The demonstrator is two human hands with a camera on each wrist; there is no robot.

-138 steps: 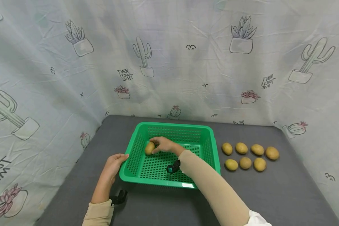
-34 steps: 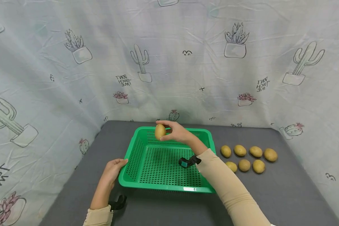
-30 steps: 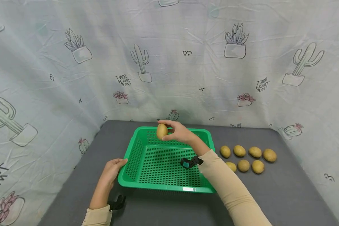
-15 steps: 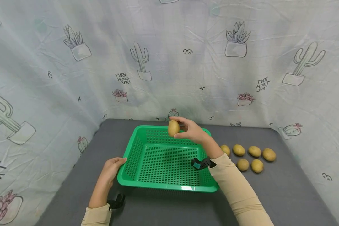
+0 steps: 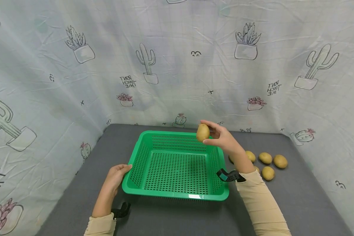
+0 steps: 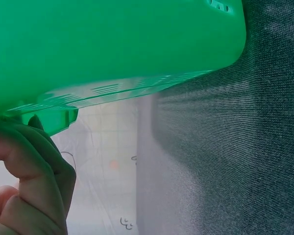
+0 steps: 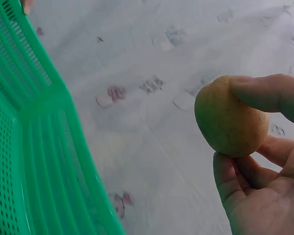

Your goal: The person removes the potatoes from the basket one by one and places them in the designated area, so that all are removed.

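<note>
A potato [image 5: 203, 132] is pinched between the thumb and fingers of my right hand [image 5: 222, 139], raised above the far right corner of the green plastic basket [image 5: 177, 195]. In the right wrist view the potato [image 7: 230, 117] shows yellow-brown and rounded, with the thumb on top and fingers beneath. My left hand [image 5: 116, 177] grips the basket's left rim, thumb over the edge. From the left wrist view, curled fingers [image 6: 34, 171] sit under the rim of the basket [image 6: 112, 44]. No potatoes lie inside the basket.
Several potatoes [image 5: 265, 158] lie in two rows on the grey table [image 5: 301, 196] right of the basket, some partly hidden behind my right forearm. A patterned cloth [image 5: 177, 65] hangs behind and along the sides.
My right hand has lifted the potato out of the basket and carried it rightward to above the far right corner. The left hand has stayed on the rim.
</note>
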